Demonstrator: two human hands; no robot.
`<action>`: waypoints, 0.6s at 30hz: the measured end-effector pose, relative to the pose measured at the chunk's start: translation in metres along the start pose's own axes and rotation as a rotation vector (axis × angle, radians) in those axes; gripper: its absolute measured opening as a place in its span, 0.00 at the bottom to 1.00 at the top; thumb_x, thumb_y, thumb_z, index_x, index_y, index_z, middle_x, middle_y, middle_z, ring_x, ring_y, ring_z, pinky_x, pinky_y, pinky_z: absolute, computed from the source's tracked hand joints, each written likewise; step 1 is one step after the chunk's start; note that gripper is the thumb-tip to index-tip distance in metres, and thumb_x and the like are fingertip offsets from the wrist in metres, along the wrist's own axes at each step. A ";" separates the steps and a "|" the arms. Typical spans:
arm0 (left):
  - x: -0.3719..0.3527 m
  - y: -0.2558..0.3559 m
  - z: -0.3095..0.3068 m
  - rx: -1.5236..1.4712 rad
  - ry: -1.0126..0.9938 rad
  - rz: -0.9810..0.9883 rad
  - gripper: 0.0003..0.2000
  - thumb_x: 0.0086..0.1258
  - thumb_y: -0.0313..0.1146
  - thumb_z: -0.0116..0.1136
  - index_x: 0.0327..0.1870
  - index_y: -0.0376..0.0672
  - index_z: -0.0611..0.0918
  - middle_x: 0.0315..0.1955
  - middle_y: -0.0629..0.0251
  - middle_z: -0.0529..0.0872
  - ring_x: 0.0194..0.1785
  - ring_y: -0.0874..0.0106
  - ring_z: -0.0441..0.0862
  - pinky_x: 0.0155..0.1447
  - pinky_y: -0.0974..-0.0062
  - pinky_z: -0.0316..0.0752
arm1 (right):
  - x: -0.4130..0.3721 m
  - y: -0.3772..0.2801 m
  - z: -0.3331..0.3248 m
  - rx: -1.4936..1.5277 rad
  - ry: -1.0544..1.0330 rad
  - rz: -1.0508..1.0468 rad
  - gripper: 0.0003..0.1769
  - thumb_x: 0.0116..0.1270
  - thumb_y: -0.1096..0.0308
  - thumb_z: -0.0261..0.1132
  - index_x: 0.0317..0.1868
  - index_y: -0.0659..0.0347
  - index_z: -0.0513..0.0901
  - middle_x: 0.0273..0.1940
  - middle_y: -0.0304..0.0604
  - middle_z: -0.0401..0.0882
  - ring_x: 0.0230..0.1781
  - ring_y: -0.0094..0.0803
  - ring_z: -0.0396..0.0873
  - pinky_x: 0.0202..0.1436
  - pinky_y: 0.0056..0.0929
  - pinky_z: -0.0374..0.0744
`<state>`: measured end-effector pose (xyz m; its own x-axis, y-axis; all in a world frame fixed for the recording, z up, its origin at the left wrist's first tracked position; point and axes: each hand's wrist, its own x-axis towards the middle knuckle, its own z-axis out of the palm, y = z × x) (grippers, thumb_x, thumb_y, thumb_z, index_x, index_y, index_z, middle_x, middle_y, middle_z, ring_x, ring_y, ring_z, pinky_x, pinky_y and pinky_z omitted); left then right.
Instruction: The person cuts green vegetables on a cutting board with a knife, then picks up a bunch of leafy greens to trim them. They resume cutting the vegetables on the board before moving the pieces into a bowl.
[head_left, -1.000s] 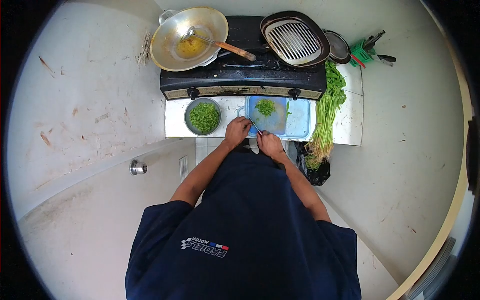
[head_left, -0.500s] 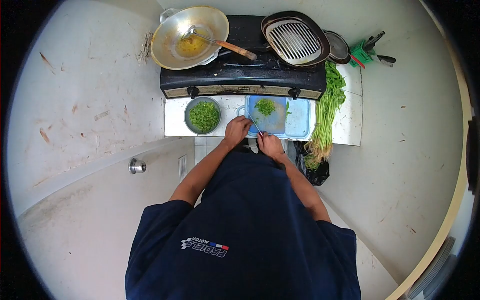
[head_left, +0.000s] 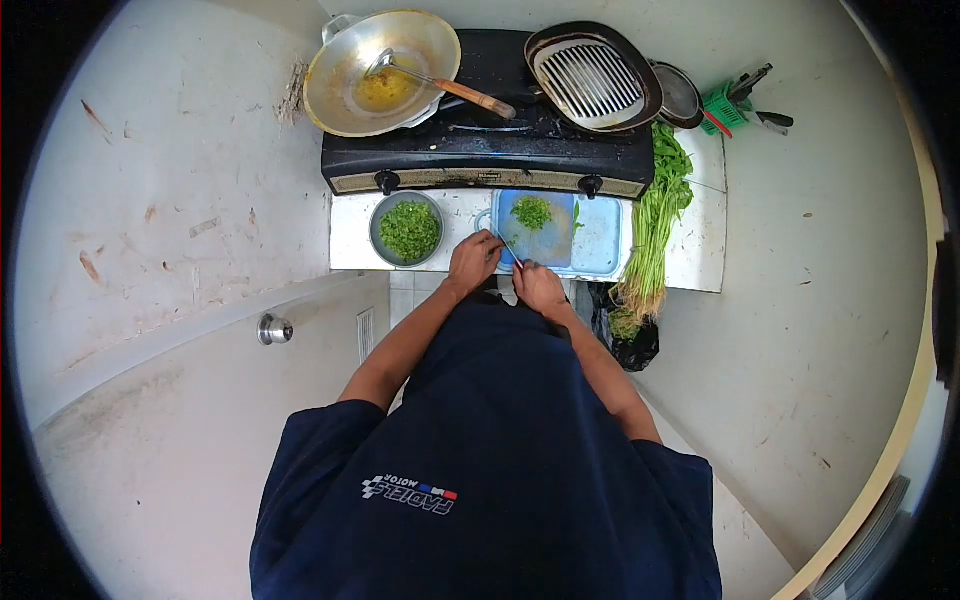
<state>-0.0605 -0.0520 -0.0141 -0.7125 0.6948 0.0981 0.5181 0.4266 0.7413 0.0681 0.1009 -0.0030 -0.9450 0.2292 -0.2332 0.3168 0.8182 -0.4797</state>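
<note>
A blue cutting board (head_left: 592, 236) lies on the white counter in front of the stove, with a small heap of chopped greens (head_left: 532, 212) on it. My right hand (head_left: 540, 287) grips a knife (head_left: 508, 247) whose thin blade points up over the board's left edge. My left hand (head_left: 473, 260) rests at the board's near left corner, fingers curled by the blade; what it pinches is too small to tell. A metal bowl (head_left: 407, 230) full of chopped greens stands just left of my left hand.
A black two-burner stove (head_left: 487, 160) carries a wok (head_left: 380, 72) with a wooden-handled ladle and a ribbed grill pan (head_left: 594, 78). A long bundle of leafy greens (head_left: 655, 225) lies right of the board. A green utensil basket (head_left: 724, 103) stands at the far right, a black bag (head_left: 632, 345) below the counter.
Almost nothing differs. My left hand has edged slightly toward the knife blade; the view has shifted a little.
</note>
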 end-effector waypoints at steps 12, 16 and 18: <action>0.000 -0.001 0.003 -0.029 -0.038 -0.103 0.06 0.68 0.29 0.65 0.41 0.44 0.91 0.33 0.60 0.86 0.42 0.57 0.86 0.47 0.59 0.81 | -0.006 0.009 0.004 -0.014 0.027 -0.010 0.25 0.80 0.52 0.59 0.36 0.71 0.82 0.24 0.68 0.83 0.27 0.65 0.86 0.32 0.57 0.85; -0.001 -0.001 0.002 0.032 -0.039 -0.068 0.06 0.68 0.30 0.65 0.41 0.43 0.91 0.33 0.60 0.86 0.42 0.57 0.86 0.48 0.59 0.82 | -0.008 0.008 0.003 -0.010 0.029 -0.028 0.25 0.80 0.53 0.59 0.36 0.71 0.81 0.23 0.67 0.83 0.26 0.64 0.86 0.32 0.57 0.85; -0.001 -0.002 0.002 0.018 -0.039 -0.072 0.06 0.68 0.30 0.65 0.41 0.43 0.91 0.33 0.60 0.86 0.42 0.57 0.86 0.48 0.59 0.82 | -0.007 0.006 0.003 -0.005 0.019 -0.029 0.25 0.80 0.53 0.59 0.36 0.71 0.81 0.23 0.67 0.83 0.26 0.64 0.86 0.32 0.58 0.85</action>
<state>-0.0598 -0.0518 -0.0170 -0.7291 0.6841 0.0185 0.4751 0.4865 0.7332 0.0770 0.1028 -0.0073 -0.9551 0.2157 -0.2031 0.2893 0.8271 -0.4819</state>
